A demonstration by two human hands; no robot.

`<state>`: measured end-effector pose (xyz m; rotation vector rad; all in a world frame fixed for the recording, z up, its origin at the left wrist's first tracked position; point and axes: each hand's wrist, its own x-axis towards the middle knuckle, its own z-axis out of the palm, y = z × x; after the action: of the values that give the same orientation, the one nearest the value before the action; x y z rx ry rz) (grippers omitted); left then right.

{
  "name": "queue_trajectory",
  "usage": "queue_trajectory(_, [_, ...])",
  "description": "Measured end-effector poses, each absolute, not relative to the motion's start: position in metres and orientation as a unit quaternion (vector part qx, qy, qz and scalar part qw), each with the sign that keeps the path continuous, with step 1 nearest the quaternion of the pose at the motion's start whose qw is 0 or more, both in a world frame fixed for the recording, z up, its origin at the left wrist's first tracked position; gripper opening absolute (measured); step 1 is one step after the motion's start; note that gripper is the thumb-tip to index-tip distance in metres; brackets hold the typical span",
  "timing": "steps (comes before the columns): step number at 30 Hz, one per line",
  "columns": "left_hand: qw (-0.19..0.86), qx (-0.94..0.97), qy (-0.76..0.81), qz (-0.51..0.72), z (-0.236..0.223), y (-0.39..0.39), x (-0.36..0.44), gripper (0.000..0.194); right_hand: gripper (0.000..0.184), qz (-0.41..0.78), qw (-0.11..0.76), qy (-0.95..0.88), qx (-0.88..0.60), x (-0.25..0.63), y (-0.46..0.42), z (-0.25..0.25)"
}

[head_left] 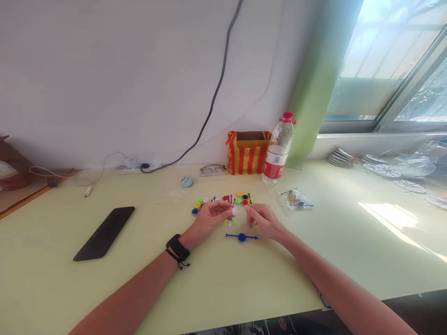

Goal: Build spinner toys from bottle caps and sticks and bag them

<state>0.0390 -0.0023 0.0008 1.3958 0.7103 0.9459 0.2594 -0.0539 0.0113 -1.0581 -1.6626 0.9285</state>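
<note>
Thumb and fingers of my left hand (213, 217) pinch a small white disc (234, 212) at its edge, over a cluster of small plastic parts. Just to the right, my right hand (264, 220) is closed, thumb against a curled finger. Whether anything sits in that pinch I cannot make out. Around my hands lie round pieces, among them a yellow disc (239, 194), a red disc (245, 202) and a blue disc (194, 211), plus small coloured arrows, partly hidden. Nearer to me a blue arrow spinner (241, 238) rests on a pale round base.
A striped box (247, 156) and a clear bottle (277, 151) stand against the wall. A plastic bag of parts (295, 199) lies to the right, white printed discs (382, 169) beyond it. A black flat case (104, 234) is at left, a small round tin (187, 181) farther back.
</note>
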Motion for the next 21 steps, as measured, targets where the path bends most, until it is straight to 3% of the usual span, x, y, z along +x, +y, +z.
queue_trajectory(2, [0.609, 0.603, 0.314, 0.408, 0.0015, -0.0024, 0.0394, 0.031, 0.057, 0.387, 0.456, -0.666, -0.446, 0.2628, -0.0513, 0.0108])
queue_trajectory(4, [0.605, 0.604, 0.317, 0.41, 0.0021, -0.0028, 0.0396, 0.031, 0.059, 0.389, 0.463, -0.656, -0.451, 0.2647, -0.0488, 0.0106])
queue_trajectory(10, [0.587, 0.633, 0.301, 0.405, 0.0019, -0.0054, 0.0401, 0.028, 0.043, 0.375, 0.452, -0.687, -0.427, 0.2601, -0.0481, 0.0108])
queue_trajectory(21, [0.596, 0.637, 0.297, 0.388, 0.0029, -0.0101, 0.0417, 0.029, 0.036, 0.355, 0.416, -0.722, -0.424, 0.258, -0.05, 0.004])
